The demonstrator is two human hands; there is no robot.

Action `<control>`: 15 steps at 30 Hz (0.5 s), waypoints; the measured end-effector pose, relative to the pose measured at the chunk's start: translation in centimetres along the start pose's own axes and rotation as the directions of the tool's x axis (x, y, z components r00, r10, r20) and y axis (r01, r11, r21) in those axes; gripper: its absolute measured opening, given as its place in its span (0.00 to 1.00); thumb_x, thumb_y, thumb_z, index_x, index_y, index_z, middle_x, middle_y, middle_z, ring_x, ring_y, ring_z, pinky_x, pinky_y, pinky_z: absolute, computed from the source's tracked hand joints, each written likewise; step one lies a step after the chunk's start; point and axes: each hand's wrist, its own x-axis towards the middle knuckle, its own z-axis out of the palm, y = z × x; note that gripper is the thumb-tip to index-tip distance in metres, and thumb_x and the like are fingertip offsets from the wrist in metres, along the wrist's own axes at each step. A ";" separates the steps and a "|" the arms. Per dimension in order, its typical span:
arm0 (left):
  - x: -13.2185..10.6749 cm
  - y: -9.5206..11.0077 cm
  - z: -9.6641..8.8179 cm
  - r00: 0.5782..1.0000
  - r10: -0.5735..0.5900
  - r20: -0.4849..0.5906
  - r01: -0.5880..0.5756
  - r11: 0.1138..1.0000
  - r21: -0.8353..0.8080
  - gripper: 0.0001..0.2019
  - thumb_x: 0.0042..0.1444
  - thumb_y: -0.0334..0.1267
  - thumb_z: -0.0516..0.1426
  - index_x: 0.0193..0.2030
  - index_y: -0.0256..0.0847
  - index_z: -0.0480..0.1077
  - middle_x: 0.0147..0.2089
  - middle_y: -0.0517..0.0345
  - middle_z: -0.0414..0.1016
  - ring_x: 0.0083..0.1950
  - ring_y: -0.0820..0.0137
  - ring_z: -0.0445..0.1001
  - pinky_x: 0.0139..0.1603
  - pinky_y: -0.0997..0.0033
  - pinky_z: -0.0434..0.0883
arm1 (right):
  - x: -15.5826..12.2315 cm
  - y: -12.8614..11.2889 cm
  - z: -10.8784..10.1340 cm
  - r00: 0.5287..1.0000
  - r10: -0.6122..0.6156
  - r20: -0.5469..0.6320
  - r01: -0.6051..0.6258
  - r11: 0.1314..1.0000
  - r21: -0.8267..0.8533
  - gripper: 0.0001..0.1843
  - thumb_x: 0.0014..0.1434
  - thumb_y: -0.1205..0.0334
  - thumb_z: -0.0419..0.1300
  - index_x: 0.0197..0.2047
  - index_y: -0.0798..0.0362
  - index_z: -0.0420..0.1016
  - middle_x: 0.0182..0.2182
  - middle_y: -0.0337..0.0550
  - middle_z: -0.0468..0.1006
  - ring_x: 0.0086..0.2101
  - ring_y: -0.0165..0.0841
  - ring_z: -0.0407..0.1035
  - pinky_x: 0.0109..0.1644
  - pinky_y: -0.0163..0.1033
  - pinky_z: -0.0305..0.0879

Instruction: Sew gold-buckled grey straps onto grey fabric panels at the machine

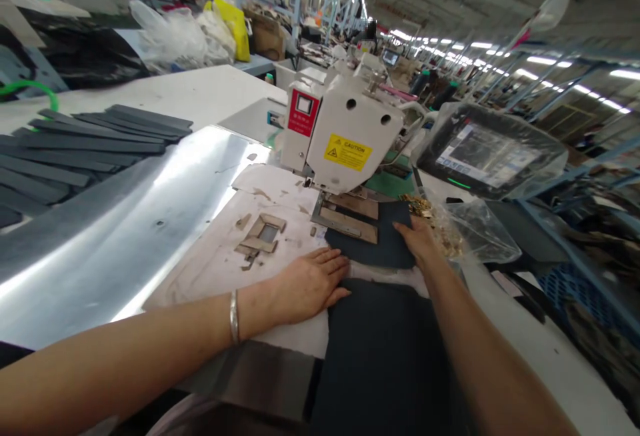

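Note:
A dark navy fabric piece (373, 249) lies under the clamp frame (350, 219) of a white sewing machine (345, 136). My left hand (310, 283) lies flat, fingers stretched out, on the pale work plate at the fabric's left edge; a silver bangle (233, 316) is on that wrist. My right hand (417, 239) rests flat on the fabric's right edge, fingers extended toward the clamp. More dark fabric (385, 356) runs from under the hands toward me.
Stacked dark strips (75, 149) lie at far left beside a shiny metal table surface (125, 223). A plastic-covered control screen (487, 156) stands right, with a clear bag of small gold parts (450, 229) beside my right hand. A cardboard template (263, 233) sits on the plate.

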 end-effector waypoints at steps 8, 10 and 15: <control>-0.9 -0.5 0.8 0.993 -0.116 -0.016 0.117 0.989 0.091 0.23 0.68 0.46 0.48 0.60 0.29 0.66 0.61 0.38 0.70 0.63 0.58 0.68 0.64 0.56 0.64 | 1.2 -0.6 2.9 1.000 0.021 0.013 -0.022 1.000 0.008 0.21 0.47 0.57 0.62 0.46 0.55 0.76 0.31 0.43 0.82 0.27 0.40 0.76 0.28 0.42 0.74; -0.8 -0.6 0.8 0.990 -0.137 -0.027 0.139 0.982 0.126 0.23 0.68 0.45 0.48 0.60 0.29 0.67 0.62 0.39 0.69 0.63 0.56 0.67 0.64 0.55 0.63 | 1.1 -0.7 2.7 0.998 0.034 0.046 -0.038 0.996 0.075 0.21 0.46 0.58 0.63 0.45 0.55 0.75 0.33 0.43 0.82 0.27 0.40 0.76 0.28 0.41 0.73; -0.6 -0.6 1.0 0.983 -0.183 -0.022 0.184 0.968 0.171 0.23 0.68 0.45 0.47 0.58 0.27 0.68 0.62 0.36 0.68 0.62 0.54 0.68 0.63 0.53 0.63 | 1.1 -0.2 2.6 0.998 0.013 0.068 -0.017 0.998 0.066 0.21 0.47 0.57 0.62 0.46 0.54 0.74 0.32 0.42 0.82 0.29 0.40 0.76 0.30 0.41 0.74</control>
